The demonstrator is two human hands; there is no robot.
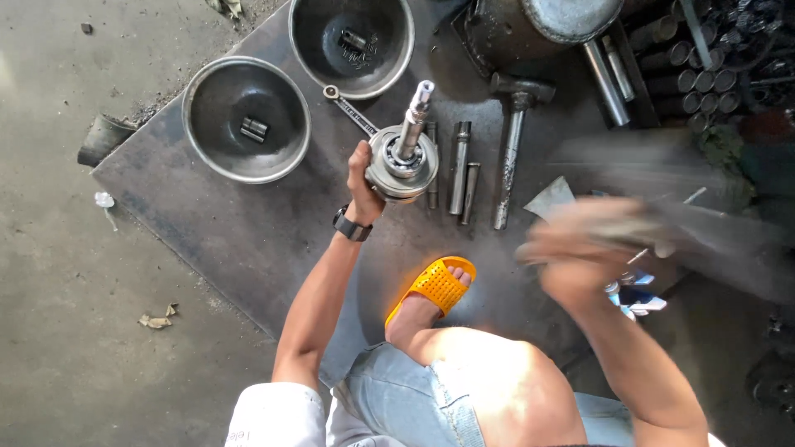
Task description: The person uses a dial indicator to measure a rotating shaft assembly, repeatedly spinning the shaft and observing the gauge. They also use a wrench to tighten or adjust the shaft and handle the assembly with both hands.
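A: Head view, looking straight down, and the left hand is wrapped tight around the rim of a round metal hub with a shaft sticking up out of its middle. It's held up over the dark steel plate, just near of the two metal bowls.

B: That piece looks like solid steel to me. I'd judge it heavy and completely rigid, probably greasy, so it could slip. The rim grip seems the sensible place; the shaft is thin and smooth.

A: And the right hand?

B: Pure blur out on the right. Something long and grey streaks away from it to the far right, but I can't tell what it is, or whether the fingers are clenched on it.

A: Lying flat just right of the hub, a row of metal rods, then a hammer with its head at the far end. A wrench pokes out from behind the hub toward the far bowl.

B: Small dark parts sit in both bowls; too small to name. The underside of the hub is hidden by the hand and by its own bulk.

A: Orange sandal planted on the plate, near side. A black watch on the left wrist.

B: The big drum at the far edge is cut off by the frame, and the tubes stacked far right run into shadow.
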